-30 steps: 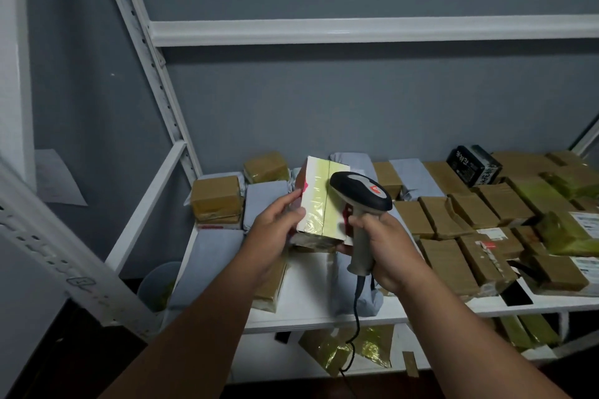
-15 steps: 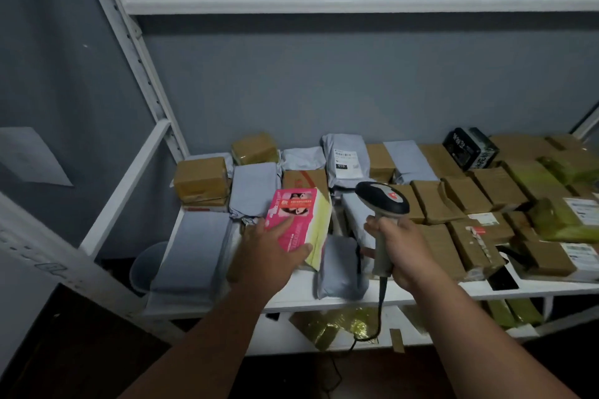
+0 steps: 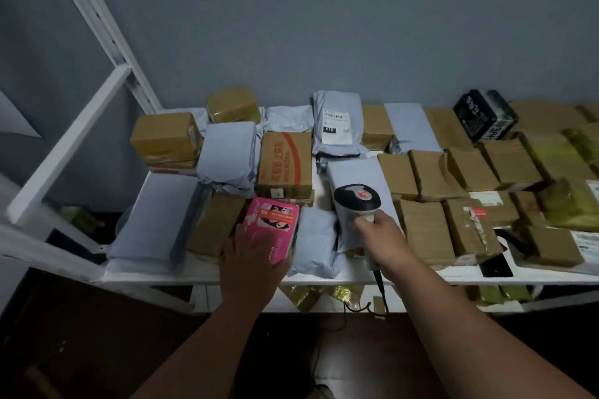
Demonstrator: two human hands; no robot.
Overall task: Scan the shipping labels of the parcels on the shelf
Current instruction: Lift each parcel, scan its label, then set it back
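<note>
A pink printed box (image 3: 275,220) lies flat near the front edge of the white shelf (image 3: 227,270), picture side up. My left hand (image 3: 251,261) rests on its near end with the fingers spread over it. My right hand (image 3: 381,238) grips the handle of a grey and black barcode scanner (image 3: 356,201), whose head points away over a grey mailer bag (image 3: 356,171). The scanner's cable (image 3: 377,288) hangs down below the shelf. A grey bag with a white barcode label (image 3: 337,121) lies at the back.
Brown taped boxes (image 3: 285,162) and grey bags cover the shelf from left to right. A black box (image 3: 483,113) sits at the back right. White upright posts (image 3: 97,19) stand on the left. A lower shelf holds yellow-green packets (image 3: 308,296).
The pink box was held upright in front of the scanner, then turned and laid down flat on the shelf front. The scanner has dropped lower and to the right.
</note>
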